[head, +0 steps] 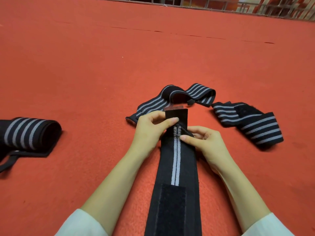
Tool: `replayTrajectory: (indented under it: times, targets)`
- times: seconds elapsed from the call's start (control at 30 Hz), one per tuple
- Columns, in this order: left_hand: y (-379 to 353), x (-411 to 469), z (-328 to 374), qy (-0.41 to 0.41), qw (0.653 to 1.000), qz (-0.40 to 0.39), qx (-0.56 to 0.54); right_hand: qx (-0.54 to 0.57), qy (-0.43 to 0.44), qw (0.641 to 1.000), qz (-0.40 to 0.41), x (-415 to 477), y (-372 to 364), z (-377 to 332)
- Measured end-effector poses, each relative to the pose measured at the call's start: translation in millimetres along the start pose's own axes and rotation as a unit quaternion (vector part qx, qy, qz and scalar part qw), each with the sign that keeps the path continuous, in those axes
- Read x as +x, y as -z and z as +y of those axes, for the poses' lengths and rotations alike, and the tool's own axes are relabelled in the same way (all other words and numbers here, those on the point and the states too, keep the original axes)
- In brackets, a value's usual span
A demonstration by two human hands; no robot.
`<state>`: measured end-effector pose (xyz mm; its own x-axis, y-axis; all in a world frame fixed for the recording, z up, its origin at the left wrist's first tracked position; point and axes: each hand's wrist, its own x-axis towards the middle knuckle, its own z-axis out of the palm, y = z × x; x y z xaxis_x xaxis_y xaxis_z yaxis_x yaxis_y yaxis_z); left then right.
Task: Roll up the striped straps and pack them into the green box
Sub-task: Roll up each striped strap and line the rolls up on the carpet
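Red carpet (102,74) carries work: left hand (151,126) and right hand (202,140) each pinch strap (177,160) end; first turn should start tight, edges square.

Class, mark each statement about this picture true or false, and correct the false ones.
1. The left hand and right hand both grip one strap. True.
2. The rolled strap lies right of the hands. False: it lies to their left.
3. Unrolled straps lie beyond the hands. True: a middle strap and a right strap.
4. The carpet is blue. False: it is red.
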<state>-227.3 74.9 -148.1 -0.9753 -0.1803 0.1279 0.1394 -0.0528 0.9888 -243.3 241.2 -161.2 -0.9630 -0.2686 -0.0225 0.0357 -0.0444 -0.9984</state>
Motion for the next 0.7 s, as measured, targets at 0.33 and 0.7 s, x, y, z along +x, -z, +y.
replayTrajectory:
  times: [0.33,0.7]
  targets:
    - [-6.4,0.6,-4.5,-0.039,0.999,0.011,0.001,-0.036,-0.002,0.999,-0.010,-3.5,-1.1,-2.3]
    - [-4.2,1.9,7.2,0.004,0.997,-0.016,-0.077,-0.064,0.040,0.996,-0.041,-2.0,0.8,1.3]
